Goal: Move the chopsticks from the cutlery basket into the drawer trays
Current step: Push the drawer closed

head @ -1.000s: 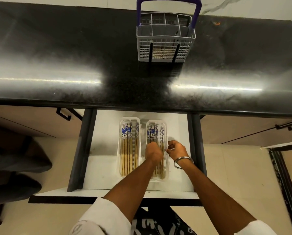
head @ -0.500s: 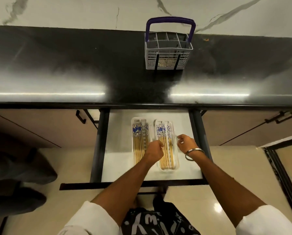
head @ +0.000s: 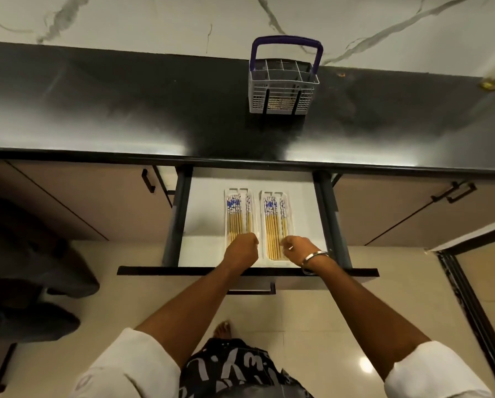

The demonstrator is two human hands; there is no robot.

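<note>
The white wire cutlery basket [head: 283,81] with a purple handle stands at the back of the black countertop; something tan shows low behind its mesh. Below it the drawer [head: 203,214] is pulled out. Two clear trays lie in it side by side, the left tray [head: 227,209] and the right tray [head: 289,214]. Each holds several tan chopsticks with blue-and-white tops [head: 234,222] [head: 273,228]. My left hand [head: 240,249] is a closed fist over the left tray's near end. My right hand [head: 298,248] has curled fingers touching the near tips of the right tray's chopsticks.
The glossy countertop [head: 125,110] overhangs the back of the drawer. Cabinet doors with black handles [head: 148,180] [head: 453,192] flank it. Dark bulky shapes [head: 25,268] sit on the floor at the left, and a dark door frame [head: 470,305] stands at the right.
My left hand has shifted from the right tray to the near end of the left tray. My right hand moved inward onto the right tray's chopsticks. The camera pulled back and tilted up.
</note>
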